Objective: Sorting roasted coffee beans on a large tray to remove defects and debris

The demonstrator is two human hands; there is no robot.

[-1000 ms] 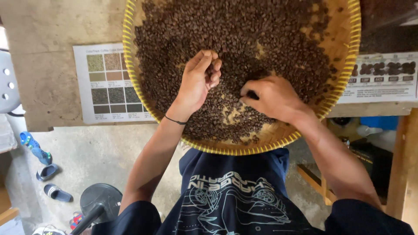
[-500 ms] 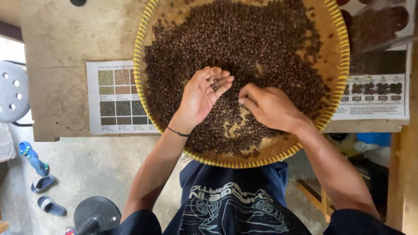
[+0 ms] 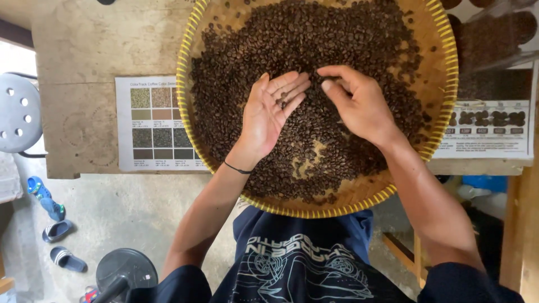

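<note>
Over the tray [image 3: 449, 67] both hands meet near the middle of the beans [image 3: 337, 39]. The left hand [image 3: 269, 115] lies palm up, fingers spread and nearly flat, with a few beans resting at the base of the fingers — cupped, not gripped. The right hand [image 3: 359, 104] hovers just beside it, thumb and forefinger pinched together at the tips; whether a bean sits between them I cannot tell.

Risks, as I judge them: the open palm has no wall, so a slight tilt would roll its beans back into the heap. The tray's near rim overhangs the table [image 3: 101, 56] towards the person's lap — a heavy press there could tip it and spill beans onto the floor [image 3: 123, 213].

The round woven tray with its yellow rim holds dark roasted beans, thick at the far side, thin near the wrists where bare weave shows. A colour chart [image 3: 151, 123] lies at its left.
</note>
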